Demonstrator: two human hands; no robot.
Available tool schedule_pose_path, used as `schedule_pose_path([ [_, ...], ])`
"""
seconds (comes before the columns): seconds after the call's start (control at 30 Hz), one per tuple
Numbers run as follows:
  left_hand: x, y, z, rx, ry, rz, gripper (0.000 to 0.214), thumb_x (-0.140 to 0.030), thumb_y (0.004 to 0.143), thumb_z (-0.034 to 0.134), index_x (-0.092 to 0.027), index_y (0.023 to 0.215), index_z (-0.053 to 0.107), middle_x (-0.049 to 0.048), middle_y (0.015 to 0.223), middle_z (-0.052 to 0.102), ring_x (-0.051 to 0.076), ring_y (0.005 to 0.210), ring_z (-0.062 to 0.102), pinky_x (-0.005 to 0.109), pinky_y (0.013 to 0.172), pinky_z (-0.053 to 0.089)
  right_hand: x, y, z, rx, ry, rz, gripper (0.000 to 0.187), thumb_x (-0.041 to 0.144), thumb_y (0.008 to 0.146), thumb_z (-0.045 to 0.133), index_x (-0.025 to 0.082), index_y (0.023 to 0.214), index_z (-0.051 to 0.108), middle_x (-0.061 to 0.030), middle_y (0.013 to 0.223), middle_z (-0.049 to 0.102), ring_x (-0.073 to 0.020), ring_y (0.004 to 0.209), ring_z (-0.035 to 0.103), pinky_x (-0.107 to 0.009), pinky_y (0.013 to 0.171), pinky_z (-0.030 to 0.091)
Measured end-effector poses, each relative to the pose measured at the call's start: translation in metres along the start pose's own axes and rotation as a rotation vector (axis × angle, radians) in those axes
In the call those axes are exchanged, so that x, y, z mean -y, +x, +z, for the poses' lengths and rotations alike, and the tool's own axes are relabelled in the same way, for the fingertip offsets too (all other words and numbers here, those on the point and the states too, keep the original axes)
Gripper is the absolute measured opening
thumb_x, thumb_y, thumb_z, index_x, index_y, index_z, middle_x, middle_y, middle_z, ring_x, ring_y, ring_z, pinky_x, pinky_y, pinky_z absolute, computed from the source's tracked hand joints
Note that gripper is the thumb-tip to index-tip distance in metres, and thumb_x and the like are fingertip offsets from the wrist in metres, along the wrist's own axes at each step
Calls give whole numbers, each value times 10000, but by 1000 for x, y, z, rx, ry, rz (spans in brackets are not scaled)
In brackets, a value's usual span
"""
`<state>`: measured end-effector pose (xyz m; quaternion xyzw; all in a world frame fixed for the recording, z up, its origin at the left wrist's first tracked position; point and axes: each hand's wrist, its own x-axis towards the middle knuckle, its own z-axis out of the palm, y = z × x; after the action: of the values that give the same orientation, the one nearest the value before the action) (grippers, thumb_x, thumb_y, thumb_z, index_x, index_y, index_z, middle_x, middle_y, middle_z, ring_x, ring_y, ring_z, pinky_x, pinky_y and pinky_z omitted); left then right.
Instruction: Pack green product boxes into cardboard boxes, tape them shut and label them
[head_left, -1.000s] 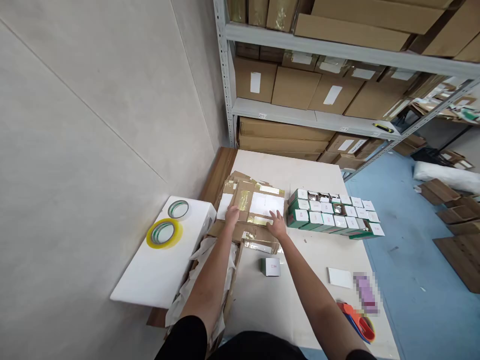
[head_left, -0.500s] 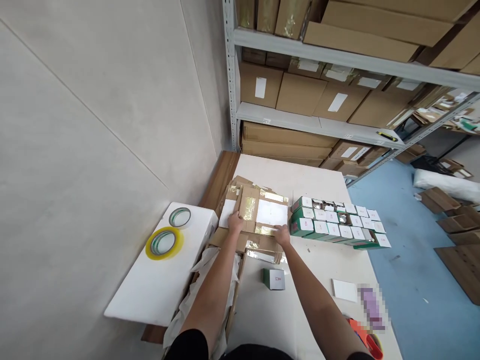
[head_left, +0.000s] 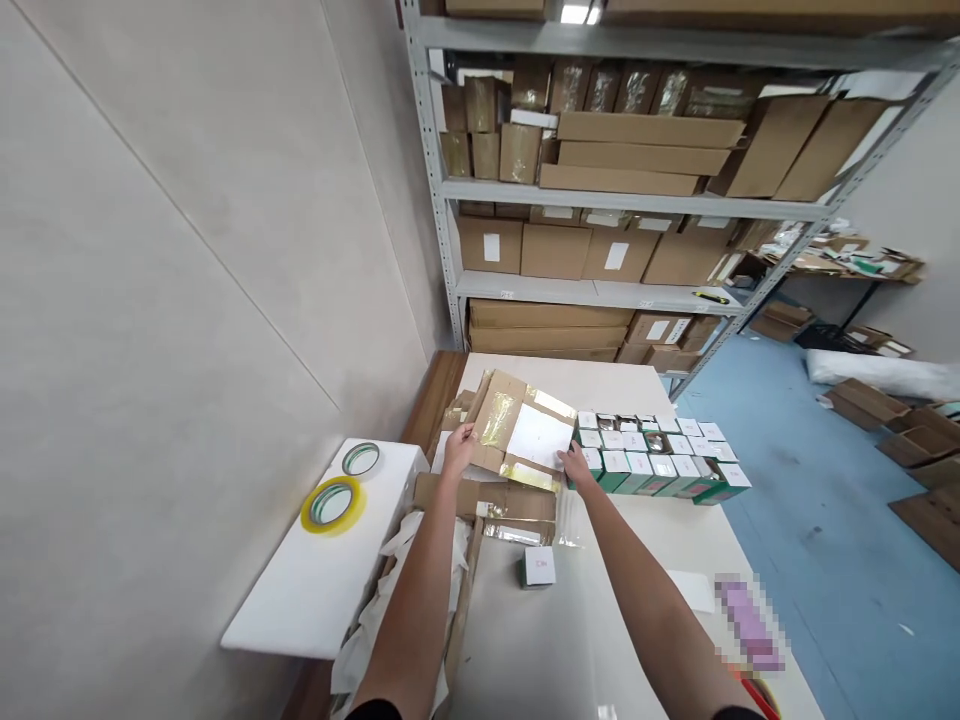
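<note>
A flattened cardboard box [head_left: 517, 430] with a white label and shiny tape is tilted up off the stack of flat cardboard [head_left: 487, 495] below it. My left hand [head_left: 458, 449] grips its near left edge. My right hand [head_left: 578, 465] grips its near right corner, close to the block of small green-and-white boxes [head_left: 656, 455]. One small green-and-white box [head_left: 538, 567] stands alone on the white table [head_left: 600, 620] between my forearms.
Two tape rolls [head_left: 332, 502] lie on a white foam slab [head_left: 315, 570] at the left by the wall. A metal shelf rack [head_left: 600, 200] full of cardboard boxes stands behind the table. A white card [head_left: 694, 590] and an orange tape dispenser lie at the right front.
Both hands moved from pressing flat on the cardboard to gripping its near edge and lifting it. The camera tilted up, showing more shelving.
</note>
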<state>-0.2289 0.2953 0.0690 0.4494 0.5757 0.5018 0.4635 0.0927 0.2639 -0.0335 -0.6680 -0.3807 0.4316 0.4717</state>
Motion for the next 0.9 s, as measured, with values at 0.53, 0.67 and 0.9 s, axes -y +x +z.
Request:
schedule_pose_path([
  [0.53, -18, -79, -5, -206, 4, 89, 338, -347, 769, 764, -167, 1054, 734, 96, 988, 752, 239, 1016, 694, 410, 993, 518, 76, -41, -76, 98, 338, -240, 487, 359, 572, 735, 229, 1034, 652, -56, 955, 760, -249, 843, 681, -363, 761, 538],
  [0.67, -22, -87, -11, -226, 107, 150, 250, -402, 814, 719, -188, 940, 748, 99, 1103, 741, 273, 1177, 642, 416, 1064, 479, 85, -52, -92, 219, 387, -211, 533, 386, 575, 822, 254, 1045, 608, -20, 845, 751, -237, 784, 680, -341, 702, 514],
  [0.9, -33, -52, -18, -228, 140, 272, 162, -312, 889, 653, -219, 937, 775, 89, 1509, 546, 294, 1495, 383, 426, 1222, 312, 106, -58, -112, 269, 410, -182, 579, 429, 541, 929, 262, 1003, 623, -28, 845, 775, -242, 791, 706, -351, 726, 531],
])
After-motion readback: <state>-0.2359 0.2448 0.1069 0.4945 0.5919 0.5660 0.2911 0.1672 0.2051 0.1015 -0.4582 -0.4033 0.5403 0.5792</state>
